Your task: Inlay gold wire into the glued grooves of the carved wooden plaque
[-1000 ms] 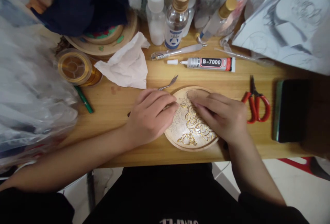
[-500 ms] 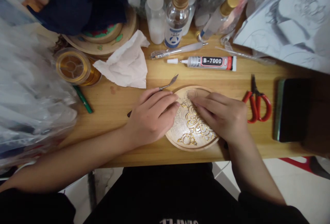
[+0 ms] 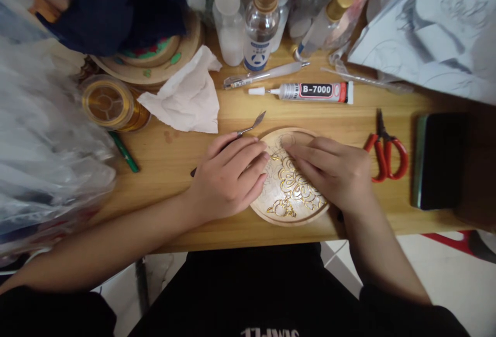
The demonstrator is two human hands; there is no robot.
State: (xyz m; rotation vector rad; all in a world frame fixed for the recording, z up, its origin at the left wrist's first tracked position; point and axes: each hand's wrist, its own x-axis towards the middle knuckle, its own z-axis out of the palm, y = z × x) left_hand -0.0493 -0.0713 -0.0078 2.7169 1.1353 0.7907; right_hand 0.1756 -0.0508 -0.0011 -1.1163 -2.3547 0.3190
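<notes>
A round wooden plate [image 3: 289, 217] lies near the table's front edge. It carries a pencilled flower design, partly outlined in raised gold wire [image 3: 280, 208]. My left hand [image 3: 236, 174] covers the plate's left rim, with its fingers bent down onto the surface. Beneath that hand passes the dark handle of a palette knife [image 3: 258, 120], whose blade points away to the right. Over the plate's upper right, my right hand [image 3: 333, 169] has its fingertips pinched together on the pencilled lines. Whatever sits between those fingertips is too small or hidden to make out.
Red-handled pliers [image 3: 387, 156] and a dark phone [image 3: 439, 161] lie to the right. Behind the plate are a B-7000 glue tube [image 3: 315, 91], a pen [image 3: 267, 74] and several bottles [image 3: 258, 42]. Crumpled tissue [image 3: 189, 96], a gold wire spool [image 3: 110, 104] and plastic bags [image 3: 50, 135] are leftward.
The view has shifted slightly. My left thumb shows more, slightly apart from the bent fingers. My right hand stays pinched at nearly the same spot on the plate.
</notes>
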